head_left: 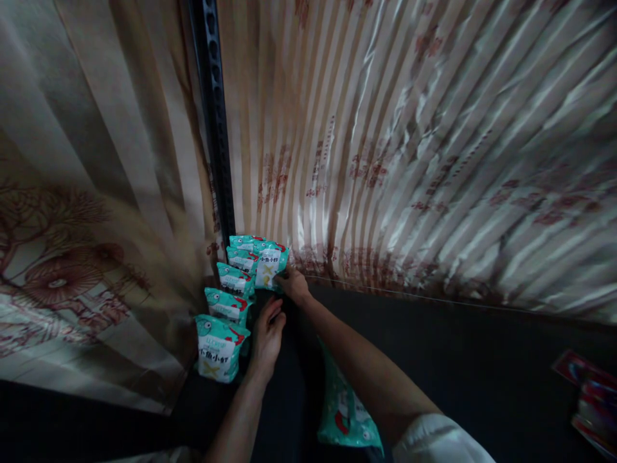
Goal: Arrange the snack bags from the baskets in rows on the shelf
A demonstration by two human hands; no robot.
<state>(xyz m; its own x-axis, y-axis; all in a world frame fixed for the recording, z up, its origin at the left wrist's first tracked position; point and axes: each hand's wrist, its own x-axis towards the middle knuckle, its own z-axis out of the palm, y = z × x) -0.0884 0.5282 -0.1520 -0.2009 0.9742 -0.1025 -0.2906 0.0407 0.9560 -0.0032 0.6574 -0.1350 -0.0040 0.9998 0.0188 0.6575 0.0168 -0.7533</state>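
Observation:
My right hand [293, 285] has its fingers closed on the lower right corner of a teal and white snack bag [268, 265], which stands upright at the back. My left hand [268, 331] is just below it, fingers apart and slightly bent, holding nothing. To its left, several matching snack bags stand upright one behind another, the nearest snack bag [219, 350] showing its whole front. Another teal snack bag [348, 411] lies near my right forearm, which partly covers it.
Dark shelf surface [434, 360] lies beneath the bags. Wrinkled, printed sheeting [395, 148] walls the back, and more printed sheeting [91, 193] hangs at left. A dark perforated post [216, 116] stands in the corner. Red packets [595, 402] lie at far right.

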